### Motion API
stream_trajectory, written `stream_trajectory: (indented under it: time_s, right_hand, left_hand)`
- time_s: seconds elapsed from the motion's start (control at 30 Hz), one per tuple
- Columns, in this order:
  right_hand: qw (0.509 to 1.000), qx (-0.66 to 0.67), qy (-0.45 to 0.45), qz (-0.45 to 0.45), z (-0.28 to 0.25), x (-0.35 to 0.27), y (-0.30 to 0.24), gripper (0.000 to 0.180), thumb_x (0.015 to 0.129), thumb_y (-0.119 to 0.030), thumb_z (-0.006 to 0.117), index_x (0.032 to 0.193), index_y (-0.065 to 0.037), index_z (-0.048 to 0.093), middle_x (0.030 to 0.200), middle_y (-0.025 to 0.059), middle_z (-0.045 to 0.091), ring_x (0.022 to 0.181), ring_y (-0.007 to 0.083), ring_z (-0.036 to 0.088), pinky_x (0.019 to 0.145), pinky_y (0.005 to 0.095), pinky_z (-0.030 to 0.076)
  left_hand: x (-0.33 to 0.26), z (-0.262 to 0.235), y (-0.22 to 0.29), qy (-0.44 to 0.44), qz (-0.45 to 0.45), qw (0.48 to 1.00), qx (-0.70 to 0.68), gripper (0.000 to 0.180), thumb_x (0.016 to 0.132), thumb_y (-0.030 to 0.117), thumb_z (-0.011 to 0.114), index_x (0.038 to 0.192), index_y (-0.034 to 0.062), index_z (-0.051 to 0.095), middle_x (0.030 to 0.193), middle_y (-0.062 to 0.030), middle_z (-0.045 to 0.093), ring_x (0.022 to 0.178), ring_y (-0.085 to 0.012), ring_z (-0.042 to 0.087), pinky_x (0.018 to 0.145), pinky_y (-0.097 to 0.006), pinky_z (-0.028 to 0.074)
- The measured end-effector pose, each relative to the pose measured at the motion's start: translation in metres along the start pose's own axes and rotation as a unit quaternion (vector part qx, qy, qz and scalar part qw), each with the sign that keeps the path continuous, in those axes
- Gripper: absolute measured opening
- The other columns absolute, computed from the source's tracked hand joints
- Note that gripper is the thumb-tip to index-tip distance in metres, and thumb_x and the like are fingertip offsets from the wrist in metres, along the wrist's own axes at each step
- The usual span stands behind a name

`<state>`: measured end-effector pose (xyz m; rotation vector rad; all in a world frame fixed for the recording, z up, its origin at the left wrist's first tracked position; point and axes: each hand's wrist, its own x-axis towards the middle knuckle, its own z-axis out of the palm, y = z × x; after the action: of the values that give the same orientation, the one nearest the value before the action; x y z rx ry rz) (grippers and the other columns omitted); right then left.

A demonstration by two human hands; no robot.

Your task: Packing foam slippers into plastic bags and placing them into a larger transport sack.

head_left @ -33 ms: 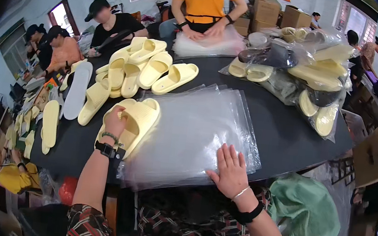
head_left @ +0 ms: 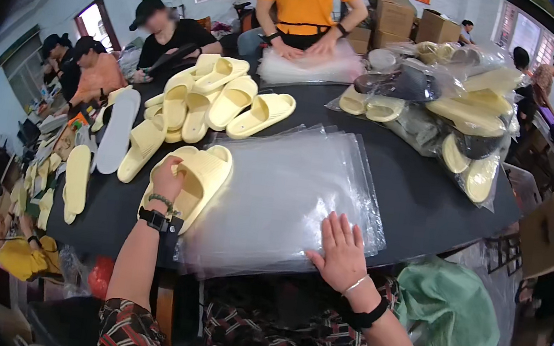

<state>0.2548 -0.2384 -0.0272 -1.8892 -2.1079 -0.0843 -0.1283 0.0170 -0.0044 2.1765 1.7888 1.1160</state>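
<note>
A pair of pale yellow slippers (head_left: 210,180) sits at the left edge of a stack of clear plastic bags (head_left: 274,193) on the dark table. My left hand (head_left: 166,184) grips the pair, its fingers curled over the near slipper's strap and partly hidden. Flat on the near right part of the bag stack lies my right hand (head_left: 340,251), fingers stretched out and holding nothing. Just beyond my left hand is a heap of loose yellow slippers (head_left: 230,101), with one more yellow slipper (head_left: 142,146) beside it.
At the far right, bagged slippers (head_left: 468,110) are piled up. A white sole (head_left: 118,131) and a yellow sole (head_left: 76,183) lie at the left. Across the table, a person in orange (head_left: 307,11) handles another bag stack (head_left: 310,70). A green sack (head_left: 447,311) hangs below the right edge.
</note>
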Motion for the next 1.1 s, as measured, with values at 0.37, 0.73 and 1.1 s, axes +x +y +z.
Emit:
stream_trajectory:
  time_s: [0.37,0.73,1.1]
  right_hand:
    - [0.999,-0.028,-0.039,0.021,0.001,-0.003,-0.002,0.079,0.096,-0.052,0.047,0.149,0.004,0.031,0.157,0.0214,0.029,0.148,0.0373,0.022,0.120,0.0520,0.012]
    - [0.996,-0.051,-0.079,0.002,0.001,-0.005,0.002,0.079,0.098,-0.050,0.046,0.152,0.003,0.022,0.158,0.0225,0.024,0.148,0.0409,0.017,0.119,0.0543,0.011]
    - [0.991,-0.079,-0.104,0.030,0.001,0.000,-0.003,0.077,0.101,-0.053,0.034,0.153,0.001,0.022,0.160,0.0186,0.022,0.150,0.0370,0.015,0.120,0.0511,0.010]
  left_hand:
    - [-0.050,-0.089,-0.005,0.095,0.010,0.995,-0.021,0.026,0.078,0.001,0.066,0.103,0.0057,0.067,0.093,-0.0157,0.070,0.083,-0.0305,0.068,0.072,-0.037,0.052]
    - [-0.048,-0.186,-0.029,0.220,-0.016,0.966,0.132,0.030,0.078,0.001,0.067,0.105,0.0113,0.073,0.076,-0.0146,0.066,0.058,-0.0210,0.056,0.057,-0.032,0.046]
    - [-0.086,-0.190,-0.025,0.225,0.046,0.962,0.147,0.033,0.077,-0.005,0.061,0.101,0.0109,0.075,0.064,-0.0113,0.060,0.067,-0.0296,0.055,0.071,-0.037,0.047]
